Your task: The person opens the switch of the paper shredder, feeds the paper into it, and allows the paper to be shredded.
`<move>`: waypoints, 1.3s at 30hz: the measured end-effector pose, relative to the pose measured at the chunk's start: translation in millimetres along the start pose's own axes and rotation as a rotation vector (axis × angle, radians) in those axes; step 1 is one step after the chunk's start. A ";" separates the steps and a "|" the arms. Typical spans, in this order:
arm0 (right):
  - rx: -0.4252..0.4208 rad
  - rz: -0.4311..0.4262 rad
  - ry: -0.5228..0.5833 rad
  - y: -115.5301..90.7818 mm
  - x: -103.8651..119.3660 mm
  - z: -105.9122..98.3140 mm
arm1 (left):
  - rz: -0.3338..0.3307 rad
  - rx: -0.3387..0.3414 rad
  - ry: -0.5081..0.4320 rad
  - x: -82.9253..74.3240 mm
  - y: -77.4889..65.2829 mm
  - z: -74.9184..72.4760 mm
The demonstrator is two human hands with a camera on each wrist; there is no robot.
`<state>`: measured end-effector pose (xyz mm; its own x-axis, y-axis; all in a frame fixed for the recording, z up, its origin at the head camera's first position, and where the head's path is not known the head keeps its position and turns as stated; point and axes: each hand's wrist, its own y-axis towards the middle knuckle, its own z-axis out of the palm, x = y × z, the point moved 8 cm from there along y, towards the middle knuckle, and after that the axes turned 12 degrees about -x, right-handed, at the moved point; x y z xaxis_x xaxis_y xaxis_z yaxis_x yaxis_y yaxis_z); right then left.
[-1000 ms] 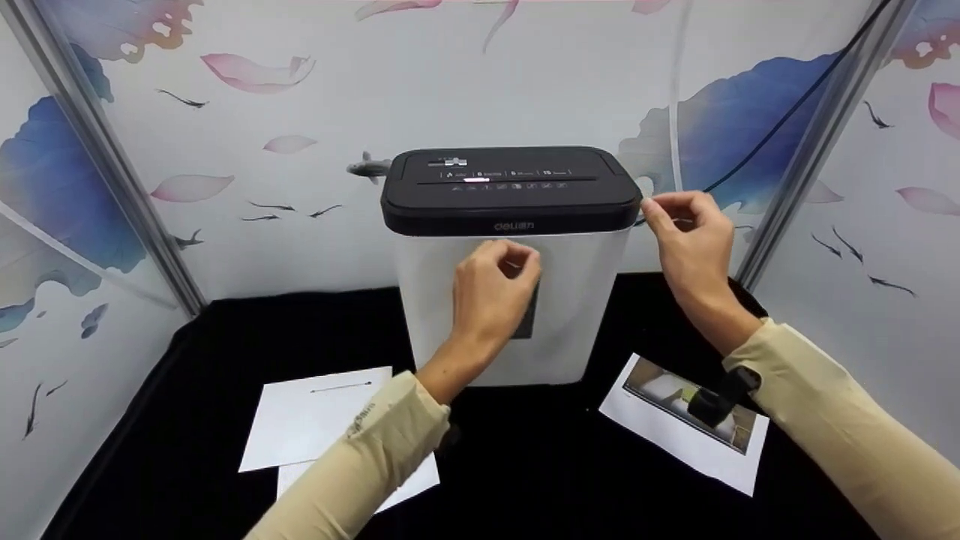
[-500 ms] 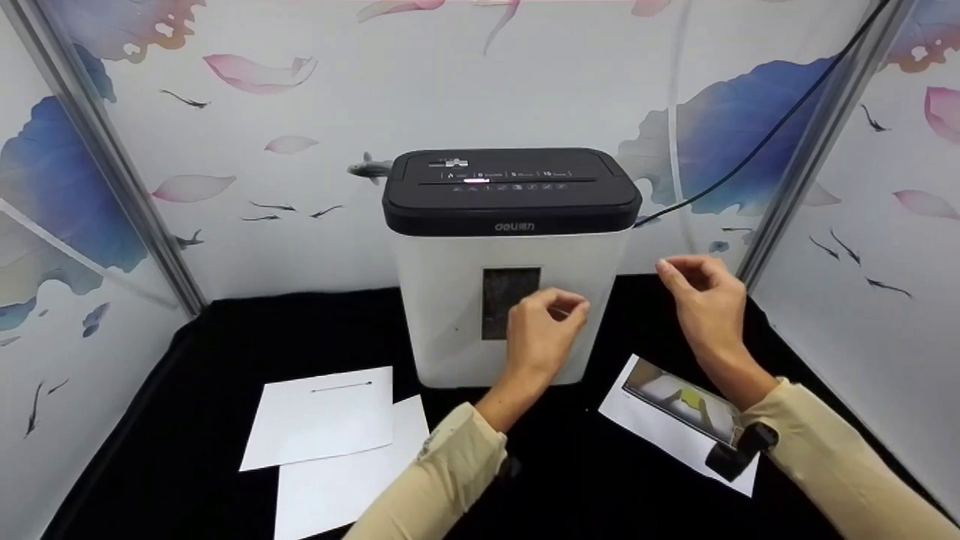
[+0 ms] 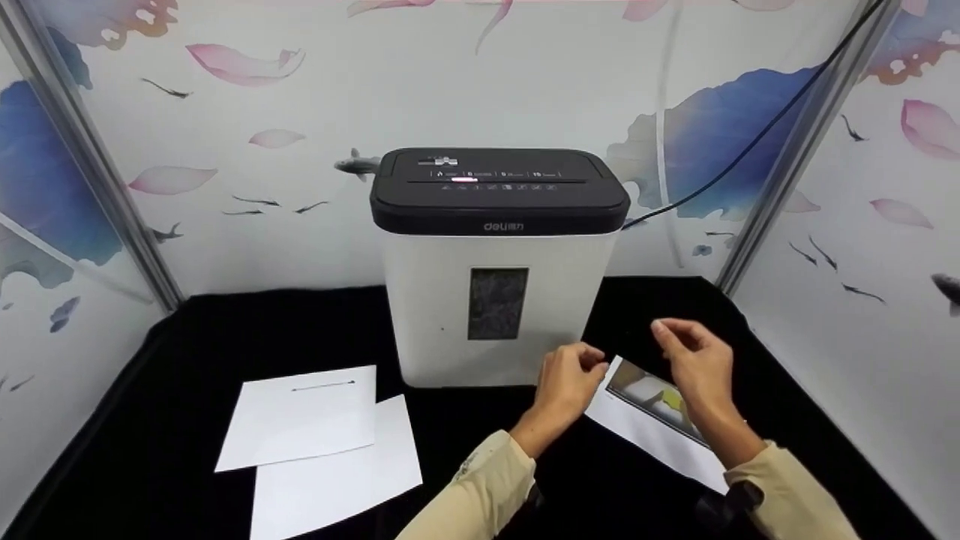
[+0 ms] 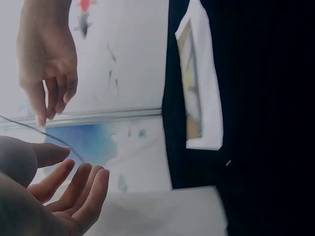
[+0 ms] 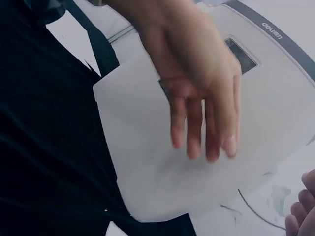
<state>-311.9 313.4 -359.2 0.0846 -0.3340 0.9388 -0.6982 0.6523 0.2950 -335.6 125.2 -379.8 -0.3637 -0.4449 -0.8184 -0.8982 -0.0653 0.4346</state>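
Observation:
My left hand (image 3: pixel 564 386) hovers near the left corner of a sheet with a printed photo (image 3: pixel 637 431). Its fingers are loosely bent, and nothing shows between them in the left wrist view, where this hand (image 4: pixel 74 201) fills the lower left. Above the same sheet is my right hand (image 3: pixel 701 371), thumb close to the fingertips, with no object visible in it; the wrist and sleeve hide part of the sheet. Behind the hands stands a paper shredder (image 3: pixel 427 315), white-bodied with a black top, a front window and a lit spot by its slot.
Two white sheets overlap on the left: one with a thin printed line (image 3: pixel 300 424), the other (image 3: pixel 345 487) partly beneath it. A black cloth (image 3: pixel 480 435) covers the table. Patterned panels (image 3: pixel 480 90) enclose three sides. A black cable (image 3: pixel 720 176) runs from behind the shredder up to the right.
Both hands have come down from the shredder's front and right corner toward the photo sheet. The left hand also moved right, uncovering the shredder's window. The shredder and sheets stay put.

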 end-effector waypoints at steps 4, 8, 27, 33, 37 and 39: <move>-0.008 -0.018 -0.044 -7.2 -15.1 -5.5 | 0.026 0.013 -0.026 8.1 -6.1 14.6; -0.048 -0.077 -0.231 -9.5 -30.9 -21.8 | 0.041 0.005 -0.048 14.9 -10.4 25.8; -0.044 0.152 -0.429 -4.5 -115.9 -77.1 | -0.106 0.215 0.043 59.6 -15.1 63.0; -0.063 0.364 -0.288 -4.5 -161.8 -89.4 | -0.104 0.180 0.091 63.9 -14.7 66.7; -0.042 0.447 -0.204 -11.5 -166.9 -93.2 | -0.128 0.173 0.112 69.0 -14.3 66.9; -0.030 0.464 -0.162 -14.5 -164.2 -94.5 | -0.157 0.169 0.104 71.9 -12.9 66.2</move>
<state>-248.4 423.0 -500.8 -0.3434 -0.1038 0.9334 -0.6150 0.7760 -0.1400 -366.6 153.2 -469.2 -0.1965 -0.5308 -0.8244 -0.9734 0.0050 0.2289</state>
